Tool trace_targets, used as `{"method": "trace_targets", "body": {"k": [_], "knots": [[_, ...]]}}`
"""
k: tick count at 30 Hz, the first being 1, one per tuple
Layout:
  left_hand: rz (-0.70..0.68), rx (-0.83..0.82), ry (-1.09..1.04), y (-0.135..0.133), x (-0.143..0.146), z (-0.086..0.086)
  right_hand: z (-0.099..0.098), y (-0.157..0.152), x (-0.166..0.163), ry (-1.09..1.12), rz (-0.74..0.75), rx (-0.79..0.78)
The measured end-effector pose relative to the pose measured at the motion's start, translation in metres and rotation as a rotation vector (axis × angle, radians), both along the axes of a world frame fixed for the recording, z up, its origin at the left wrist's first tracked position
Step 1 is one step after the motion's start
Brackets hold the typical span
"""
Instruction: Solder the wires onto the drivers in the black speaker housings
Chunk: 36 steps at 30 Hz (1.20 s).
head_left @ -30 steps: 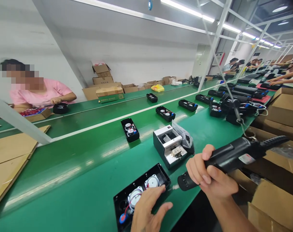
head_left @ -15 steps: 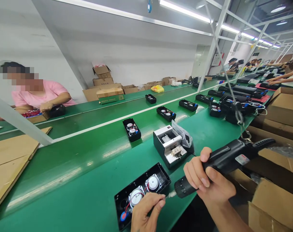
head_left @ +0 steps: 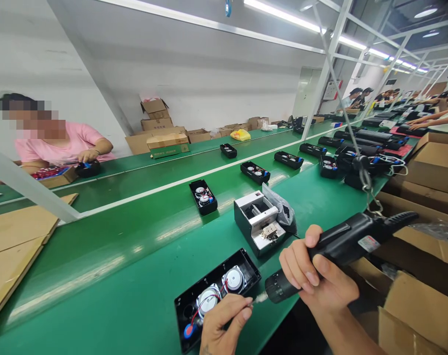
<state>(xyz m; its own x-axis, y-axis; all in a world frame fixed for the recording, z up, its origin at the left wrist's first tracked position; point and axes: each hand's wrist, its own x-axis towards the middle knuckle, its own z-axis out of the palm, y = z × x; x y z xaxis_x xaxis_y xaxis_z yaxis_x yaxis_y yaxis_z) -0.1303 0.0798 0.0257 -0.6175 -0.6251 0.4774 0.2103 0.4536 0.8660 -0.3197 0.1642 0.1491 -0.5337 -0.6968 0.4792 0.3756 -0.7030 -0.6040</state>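
My right hand [head_left: 316, 276] is wrapped round a black electric screwdriver [head_left: 342, 246], which hangs from a hook and points down to the left. Its bit [head_left: 259, 298] reaches the fingertips of my left hand [head_left: 225, 320], closed in a pinch at the bit's tip. Whether a small screw is between those fingers is hidden. Under and behind my left hand lies an open black speaker casing [head_left: 242, 257] with two round speakers, red and black wires and a blue-and-red round part. Just beyond the screwdriver stands a screw feeder [head_left: 255, 222] with a metal block at its front.
Several black casings [head_left: 203, 197] lie on the green conveyor belt [head_left: 146, 212]. A plastic bag [head_left: 283, 209] rests against the feeder. Cardboard boxes [head_left: 412, 315] stand at the right, below the table edge. A co-worker in a pink shirt [head_left: 79, 140] sits across the belt.
The nearer casings on the belt have shifted slightly right. Inside the feeder, the moving part has changed position. The co-worker's hand has moved over a dark part. My hands have barely moved.
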Motion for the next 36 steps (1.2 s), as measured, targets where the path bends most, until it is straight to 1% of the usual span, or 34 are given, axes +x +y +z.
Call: {"method": "trace_targets", "body": {"k": [5, 9, 12, 18, 21, 23, 27, 36], "knots": [[-0.022, 0.041, 0.063, 0.003, -0.004, 0.008, 0.001, 0.0, 0.001, 0.006, 0.004, 0.0], [-0.031, -0.006, 0.01, 0.002, -0.003, 0.011, -0.001, 0.002, 0.001, 0.006, 0.026, 0.007], [-0.049, -0.063, -0.051, 0.0, 0.0, 0.005, -0.002, 0.002, 0.001, 0.009, 0.077, -0.013], [-0.085, -0.131, -0.126, -0.003, 0.007, -0.022, -0.005, 0.002, 0.002, 0.007, 0.145, -0.046], [-0.098, -0.129, -0.2, -0.005, 0.008, -0.029, -0.005, 0.002, 0.003, 0.006, 0.171, -0.049], [-0.097, -0.106, -0.225, -0.004, 0.007, -0.03, -0.004, 0.001, 0.003, 0.013, 0.182, -0.047], [-0.074, -0.084, -0.189, 0.0, 0.003, -0.029, 0.0, 0.0, 0.005, 0.029, 0.191, -0.042], [-0.025, -0.153, -0.265, 0.0, 0.005, -0.024, -0.001, 0.0, 0.005, 0.056, 0.162, -0.014]]}}
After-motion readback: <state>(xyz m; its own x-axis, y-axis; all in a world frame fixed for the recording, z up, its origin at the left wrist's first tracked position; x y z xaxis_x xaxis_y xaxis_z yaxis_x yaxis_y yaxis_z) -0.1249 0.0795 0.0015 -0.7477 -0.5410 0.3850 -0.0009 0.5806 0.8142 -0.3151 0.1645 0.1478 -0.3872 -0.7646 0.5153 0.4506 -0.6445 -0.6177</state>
